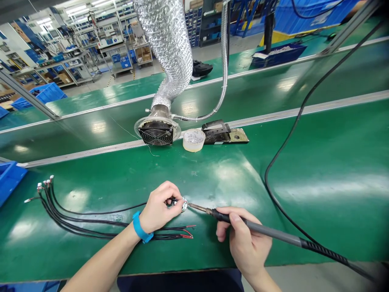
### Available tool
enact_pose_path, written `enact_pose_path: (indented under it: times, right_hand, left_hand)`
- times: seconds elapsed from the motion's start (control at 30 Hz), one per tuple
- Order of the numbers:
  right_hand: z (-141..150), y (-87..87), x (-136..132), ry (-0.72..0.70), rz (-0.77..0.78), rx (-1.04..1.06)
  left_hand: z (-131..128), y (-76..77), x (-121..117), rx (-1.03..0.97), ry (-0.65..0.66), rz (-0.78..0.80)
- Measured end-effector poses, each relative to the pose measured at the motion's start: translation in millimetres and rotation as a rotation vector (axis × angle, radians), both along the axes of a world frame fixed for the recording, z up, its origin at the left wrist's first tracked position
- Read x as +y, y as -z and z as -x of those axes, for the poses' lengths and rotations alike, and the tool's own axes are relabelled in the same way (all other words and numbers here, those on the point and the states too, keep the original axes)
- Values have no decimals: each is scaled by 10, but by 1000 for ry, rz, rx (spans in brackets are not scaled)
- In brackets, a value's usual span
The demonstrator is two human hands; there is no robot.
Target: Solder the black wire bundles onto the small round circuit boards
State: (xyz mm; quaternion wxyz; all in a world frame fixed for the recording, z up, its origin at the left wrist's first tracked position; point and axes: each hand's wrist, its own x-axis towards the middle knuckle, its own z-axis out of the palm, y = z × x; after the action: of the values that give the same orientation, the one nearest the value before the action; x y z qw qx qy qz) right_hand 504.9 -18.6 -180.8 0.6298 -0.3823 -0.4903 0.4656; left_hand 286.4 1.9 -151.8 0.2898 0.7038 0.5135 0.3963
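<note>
My left hand [161, 211] is closed in a pinch on a black wire and a small round silvery part [184, 204], pressed to the green mat. It wears a blue wristband [140, 229]. My right hand [244, 239] grips a black soldering iron [261, 229] like a pen. The iron's metal tip touches the round part. Several black cables [88, 227] with red and black stripped ends lie under my left wrist and run left to white connectors [45, 184].
A fume extractor fan [157, 134] on a silver flexible duct [170, 52] stands behind. Beside it are a white round container [193, 140] and a black iron stand [223, 133]. The iron's black cord [291, 134] loops on the right. Blue bin [9, 178] at left.
</note>
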Motion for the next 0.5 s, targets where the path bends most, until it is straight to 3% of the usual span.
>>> enact_pose_path:
  times: [0.5]
  right_hand:
    - [-7,17,-17,-17,1,-9]
  left_hand:
    - [-22,-36,-18,60,16,-57]
